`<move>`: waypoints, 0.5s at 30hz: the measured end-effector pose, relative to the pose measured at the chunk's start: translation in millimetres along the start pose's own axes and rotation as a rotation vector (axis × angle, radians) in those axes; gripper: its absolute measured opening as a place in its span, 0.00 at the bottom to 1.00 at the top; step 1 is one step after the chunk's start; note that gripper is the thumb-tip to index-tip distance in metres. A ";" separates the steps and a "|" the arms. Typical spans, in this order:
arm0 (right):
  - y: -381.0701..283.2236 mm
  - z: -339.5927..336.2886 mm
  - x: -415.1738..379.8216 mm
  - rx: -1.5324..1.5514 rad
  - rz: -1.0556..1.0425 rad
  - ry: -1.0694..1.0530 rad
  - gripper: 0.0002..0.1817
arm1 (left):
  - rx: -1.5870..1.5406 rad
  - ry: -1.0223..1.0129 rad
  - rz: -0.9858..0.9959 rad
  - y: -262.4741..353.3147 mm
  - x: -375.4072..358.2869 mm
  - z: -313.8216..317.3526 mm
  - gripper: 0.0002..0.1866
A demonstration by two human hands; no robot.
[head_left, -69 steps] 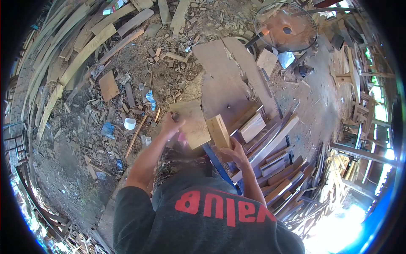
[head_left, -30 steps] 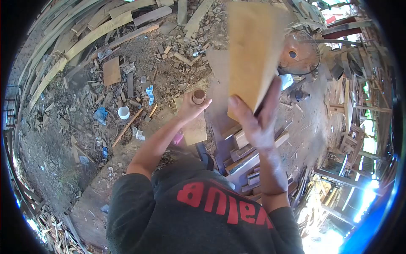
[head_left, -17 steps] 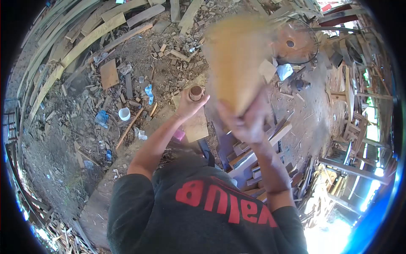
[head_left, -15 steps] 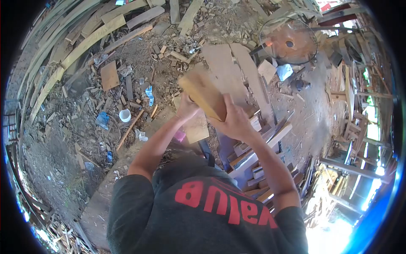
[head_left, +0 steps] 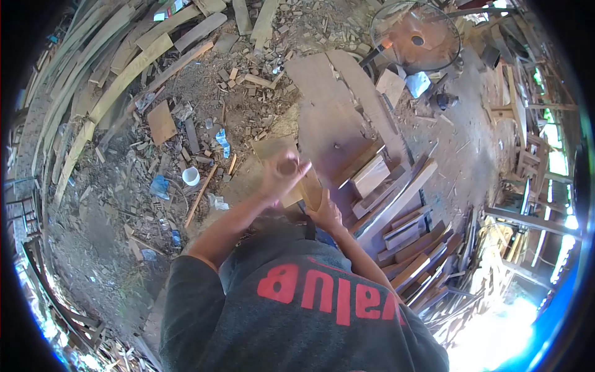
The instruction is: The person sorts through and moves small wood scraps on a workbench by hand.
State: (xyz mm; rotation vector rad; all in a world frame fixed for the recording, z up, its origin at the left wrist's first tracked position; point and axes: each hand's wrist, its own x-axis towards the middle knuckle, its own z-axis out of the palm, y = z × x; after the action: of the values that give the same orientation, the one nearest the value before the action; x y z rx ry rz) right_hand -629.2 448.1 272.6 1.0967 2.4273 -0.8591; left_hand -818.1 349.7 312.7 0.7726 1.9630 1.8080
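Note:
My right hand (head_left: 326,212) is wrapped round the near end of a yellowish wooden block (head_left: 312,189), held low in front of my body. My left hand (head_left: 284,177) is raised just left of the block, its fingers curled closed and slightly blurred. What it holds, if anything, I cannot make out. Beneath the hands lies a flat pale board (head_left: 269,149), partly covered by the left hand.
Cut wooden pieces (head_left: 372,177) are stacked to the right of my hands. Broad brown boards (head_left: 328,93) lie ahead. A round fan (head_left: 416,38) stands at the upper right. Wood scraps, a white cup (head_left: 191,176) and long planks (head_left: 130,74) lie on the left.
The wooden block has come down and closer to my body, with my right hand still on it. My left hand has let go of the block and closed beside it.

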 end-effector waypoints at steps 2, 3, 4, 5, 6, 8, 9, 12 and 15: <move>1.5 7.6 -2.4 -0.008 -0.007 0.020 0.37 | -0.016 -0.060 0.207 -2.1 -18.1 6.1 0.13; 2.2 9.7 -2.0 -0.034 -0.014 0.040 0.38 | -0.028 -0.093 0.313 -1.6 -23.0 7.6 0.13; 3.7 11.4 -1.7 -0.019 -0.007 0.047 0.38 | -0.023 -0.111 0.318 -1.8 -27.8 8.7 0.13; 5.9 12.4 -0.9 -0.029 -0.016 0.046 0.37 | 0.019 -0.163 0.398 -2.3 -32.5 10.0 0.13; 4.2 10.0 -0.9 -0.042 -0.026 0.046 0.36 | 0.059 -0.213 0.479 -1.1 -33.5 11.1 0.13; -0.8 8.0 -3.0 -0.054 0.011 0.046 0.35 | 0.017 -0.253 0.406 -1.6 -31.6 8.6 0.14; -2.6 7.4 -5.0 -0.076 0.041 0.036 0.34 | -0.023 -0.280 0.324 2.2 -30.6 6.3 0.14; 2.4 12.1 -4.4 -0.129 0.041 0.032 0.32 | 0.153 -0.162 -0.103 13.3 -16.1 -0.9 0.13; 2.5 13.1 -4.7 -0.117 0.055 0.031 0.33 | -0.421 0.222 -0.295 8.2 28.8 -14.0 0.11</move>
State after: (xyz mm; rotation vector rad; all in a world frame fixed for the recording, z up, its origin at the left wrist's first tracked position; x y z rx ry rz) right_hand -623.5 438.3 264.2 1.1353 2.4270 -0.6784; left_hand -847.9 356.5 325.3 0.1472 1.6208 2.0806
